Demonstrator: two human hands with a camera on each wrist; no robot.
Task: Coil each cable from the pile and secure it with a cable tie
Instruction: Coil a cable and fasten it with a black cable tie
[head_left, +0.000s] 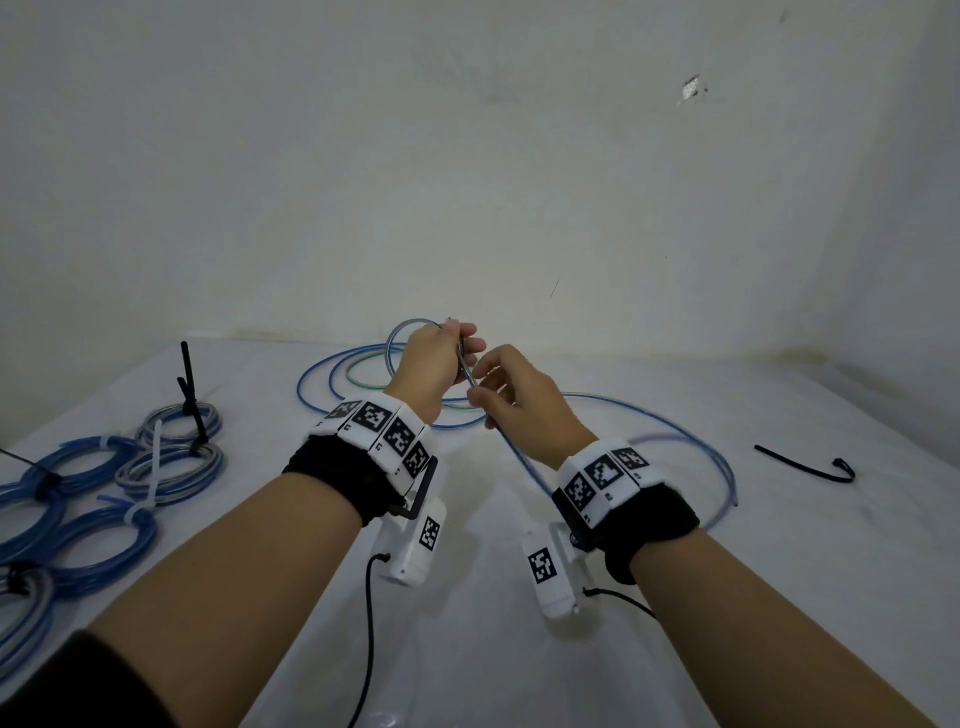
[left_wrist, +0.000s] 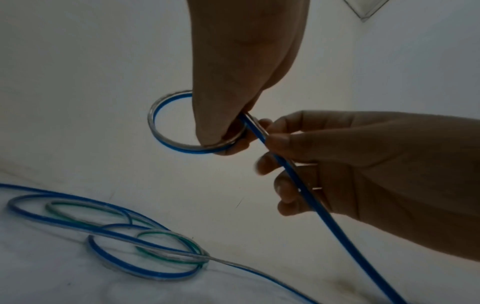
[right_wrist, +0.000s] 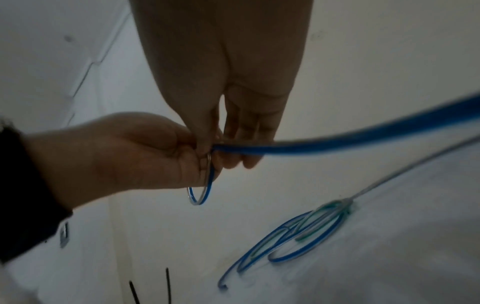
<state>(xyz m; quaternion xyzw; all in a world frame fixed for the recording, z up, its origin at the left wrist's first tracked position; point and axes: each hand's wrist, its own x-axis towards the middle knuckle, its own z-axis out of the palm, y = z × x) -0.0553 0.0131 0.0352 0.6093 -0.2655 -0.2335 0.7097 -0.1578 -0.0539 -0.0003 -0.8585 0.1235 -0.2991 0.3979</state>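
Note:
Above the white table, my left hand grips a small loop of the blue-and-clear cable, fingers curled round it. Just to its right, my right hand pinches the same cable between thumb and fingertips. From there the cable runs down past my right wrist and sweeps right across the table to its free end. In the right wrist view the loop hangs below the left hand. A loose black cable tie lies at the right.
A pile of loose blue and green cables lies behind the hands near the wall. Several tied coils sit at the left edge, with black tie tails sticking up from two of them.

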